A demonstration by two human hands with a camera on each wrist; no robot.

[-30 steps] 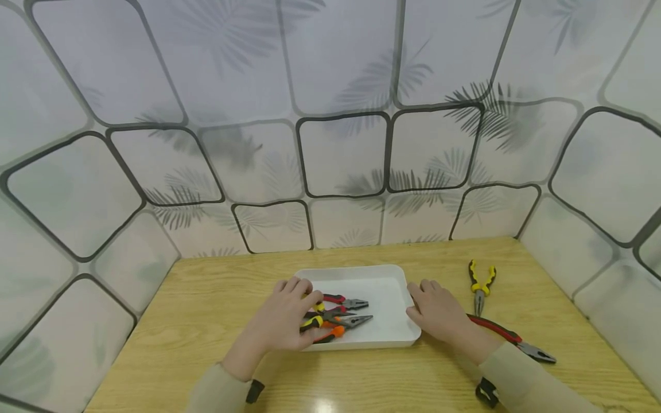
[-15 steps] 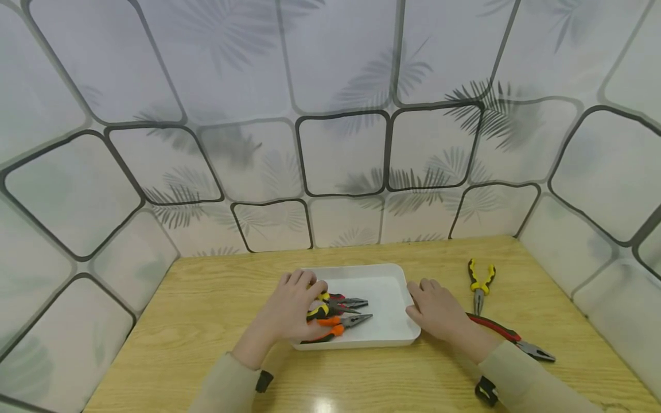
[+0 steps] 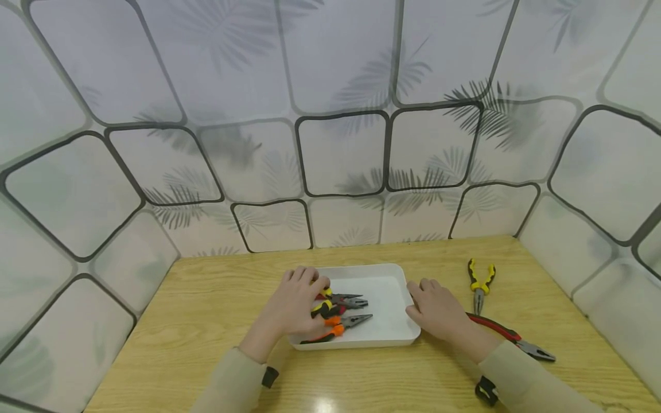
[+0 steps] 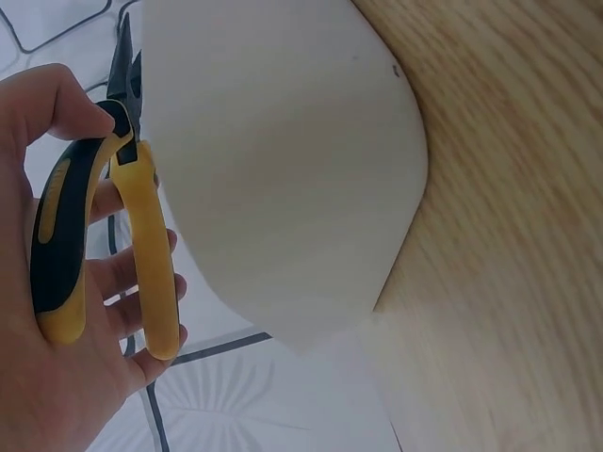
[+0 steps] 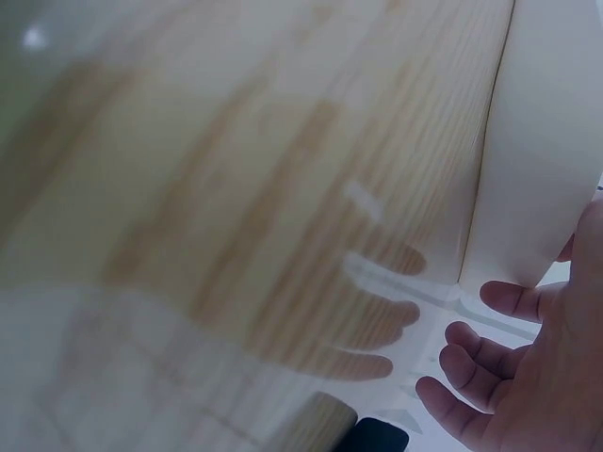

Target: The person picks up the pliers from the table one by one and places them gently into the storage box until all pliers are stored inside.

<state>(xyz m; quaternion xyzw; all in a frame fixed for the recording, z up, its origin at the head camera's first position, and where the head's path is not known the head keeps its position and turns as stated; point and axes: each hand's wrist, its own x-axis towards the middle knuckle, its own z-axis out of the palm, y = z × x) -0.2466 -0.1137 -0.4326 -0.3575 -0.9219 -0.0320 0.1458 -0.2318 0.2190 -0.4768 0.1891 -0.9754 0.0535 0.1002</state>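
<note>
My left hand is over the left side of a white tray and grips yellow-and-black long-nose pliers. In the left wrist view, its thumb presses near their pivot and the handles stand apart in the palm. Orange-and-black pliers lie in the tray beside this hand, jaws toward the right. Red-handled pliers lie just beyond, partly hidden by the held pair and the hand. My right hand holds the tray's right rim between thumb and fingers, other fingers loosely bent in the right wrist view.
To the right on the wooden table lie yellow-and-black pliers, handles toward the back wall. Red-and-black pliers lie nearer, partly behind the right forearm. Patterned white walls enclose the table at the back and both sides.
My left hand has shifted slightly right and away from me. The yellow-and-black pliers moved with it, their nose now farther back over the red-handled pair. My right hand has stayed at the rim.
</note>
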